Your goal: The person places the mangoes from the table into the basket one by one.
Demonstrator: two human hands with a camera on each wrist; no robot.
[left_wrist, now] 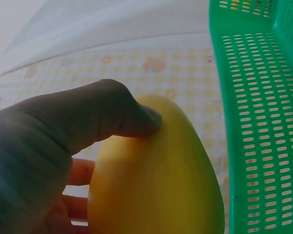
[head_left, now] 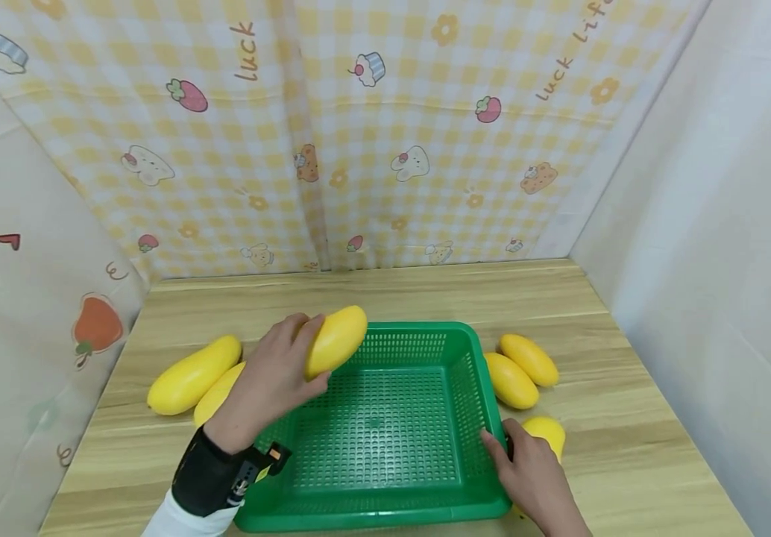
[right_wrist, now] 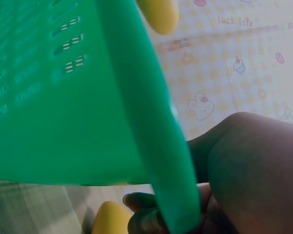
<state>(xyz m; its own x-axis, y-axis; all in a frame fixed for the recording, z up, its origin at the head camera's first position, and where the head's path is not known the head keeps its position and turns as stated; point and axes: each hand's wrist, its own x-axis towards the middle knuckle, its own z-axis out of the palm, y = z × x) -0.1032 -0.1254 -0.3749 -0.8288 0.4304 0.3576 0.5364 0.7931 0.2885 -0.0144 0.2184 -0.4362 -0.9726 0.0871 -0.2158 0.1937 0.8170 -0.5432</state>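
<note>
My left hand holds a yellow mango over the back left part of a green plastic basket. In the left wrist view the thumb presses on the mango's near side, with fingers behind it. My right hand grips the basket's right rim near the front corner. Close up in the right wrist view, fingers show beneath the green rim, while the rim covers part of the hand. Perforated walls and a mesh floor make up the basket.
On the wooden table, two mangoes lie left of the basket, a long one and one partly behind my left wrist. Right of it are two smaller mangoes and another mango partly hidden by my right hand. A checked cloth hangs behind.
</note>
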